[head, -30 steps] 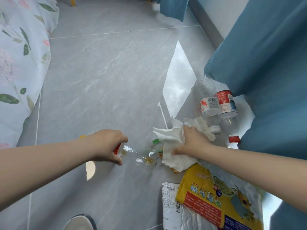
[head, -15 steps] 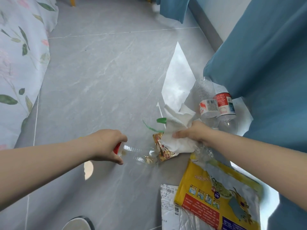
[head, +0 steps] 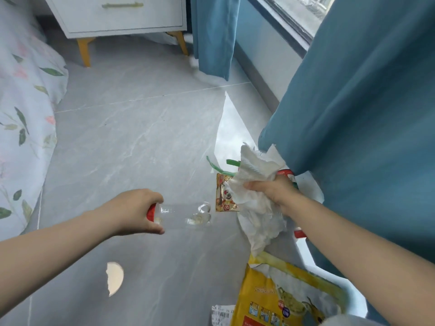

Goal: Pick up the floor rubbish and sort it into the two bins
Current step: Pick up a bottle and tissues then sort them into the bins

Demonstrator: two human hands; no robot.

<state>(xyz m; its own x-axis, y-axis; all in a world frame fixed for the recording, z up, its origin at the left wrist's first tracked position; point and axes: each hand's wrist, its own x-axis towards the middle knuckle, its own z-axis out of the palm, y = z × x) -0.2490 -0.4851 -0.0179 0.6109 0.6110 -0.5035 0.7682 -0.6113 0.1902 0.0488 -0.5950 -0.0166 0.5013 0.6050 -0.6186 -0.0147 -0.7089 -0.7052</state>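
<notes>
Left grip (head: 134, 211) grasps clear bottle (head: 182, 215), dregs inside; right grip (head: 273, 191) grasps crumpled tissue (head: 255, 171).

Neck end of clear bottle (head: 186, 214) hidden inside left hand (head: 134, 210). Paper towel (head: 256, 182) in right hand (head: 270, 191) covers right side of snack wrapper (head: 222, 196) and most of a red-labelled item (head: 284, 172), possibly a bottle. Yellow bag (head: 282, 300) and receipt (head: 222, 316) cut by bottom edge; print illegible.

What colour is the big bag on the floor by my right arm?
The bag is mainly yellow, best seen in the head view.
</notes>
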